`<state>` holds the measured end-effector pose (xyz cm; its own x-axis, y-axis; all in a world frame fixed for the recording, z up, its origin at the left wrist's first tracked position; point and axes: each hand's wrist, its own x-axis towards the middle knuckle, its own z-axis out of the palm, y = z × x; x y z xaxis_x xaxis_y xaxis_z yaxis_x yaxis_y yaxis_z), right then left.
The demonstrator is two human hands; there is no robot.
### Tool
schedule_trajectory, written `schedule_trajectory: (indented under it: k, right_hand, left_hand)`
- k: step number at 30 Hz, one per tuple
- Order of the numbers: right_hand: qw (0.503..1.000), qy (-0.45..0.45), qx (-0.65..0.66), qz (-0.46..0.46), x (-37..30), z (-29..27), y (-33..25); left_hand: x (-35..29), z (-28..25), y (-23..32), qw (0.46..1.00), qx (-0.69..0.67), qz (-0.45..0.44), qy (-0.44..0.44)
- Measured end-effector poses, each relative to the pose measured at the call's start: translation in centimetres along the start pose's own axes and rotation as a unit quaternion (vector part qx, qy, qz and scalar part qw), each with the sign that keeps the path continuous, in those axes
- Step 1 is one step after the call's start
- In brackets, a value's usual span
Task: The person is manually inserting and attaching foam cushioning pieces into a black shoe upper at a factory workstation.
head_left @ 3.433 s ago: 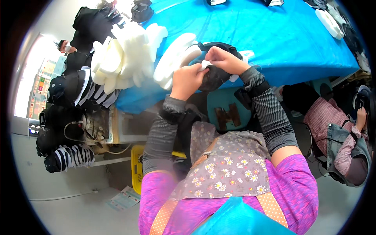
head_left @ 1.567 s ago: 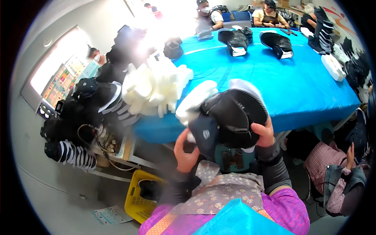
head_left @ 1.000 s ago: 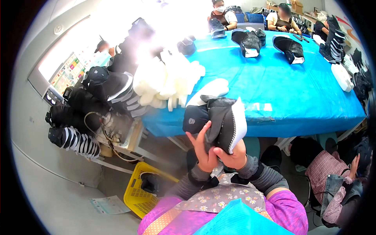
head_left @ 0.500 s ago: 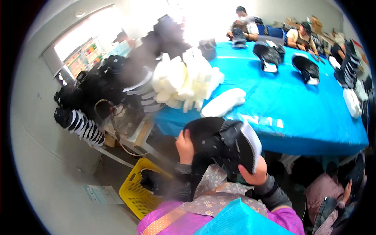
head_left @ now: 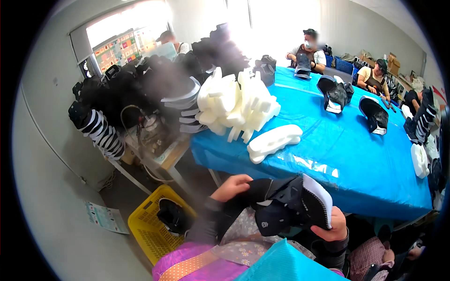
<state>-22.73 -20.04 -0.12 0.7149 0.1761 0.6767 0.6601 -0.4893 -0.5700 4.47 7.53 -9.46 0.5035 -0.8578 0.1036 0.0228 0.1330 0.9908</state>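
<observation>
Over my lap I hold a black shoe upper [head_left: 281, 206], tilted, with a white band along its right end. My left hand [head_left: 230, 188] is closed on its black left end. At the other end my right hand [head_left: 333, 227] grips the white-edged part, thumb underneath. A flap with small holes hangs at the front of the upper. Just beyond, a single white foam insert [head_left: 274, 143] lies near the edge of the blue-covered table [head_left: 318, 140]. Behind that insert stands a pile of white foam inserts [head_left: 234, 105].
At my left stands a yellow basket [head_left: 140, 222] with a black upper [head_left: 171, 215] inside. Past it are stacked black uppers with white edges [head_left: 105, 138] and a side table [head_left: 173, 157]. More uppers [head_left: 375, 112] lie across the blue table, where other people [head_left: 311, 51] sit.
The view has shifted, so table and basket sit differently in it. My hands and the upper appear lower and to the right. The upper's perforated flap now hangs more toward me.
</observation>
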Motion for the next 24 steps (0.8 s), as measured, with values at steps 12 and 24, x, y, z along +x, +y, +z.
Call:
schedule_trajectory:
  k: [12, 24]
  right_hand:
    - [0.969, 0.208, 0.011, 0.133, -5.3, 1.0, 1.3]
    - [0.869, 0.340, 0.356, 0.050, -6.8, 0.9, 3.1]
  left_hand:
    - [0.6, -1.3, -1.2, 0.905, 0.016, 0.086, 0.416]
    - [2.2, 9.9, 2.6, 0.934, -0.352, -0.059, 0.012]
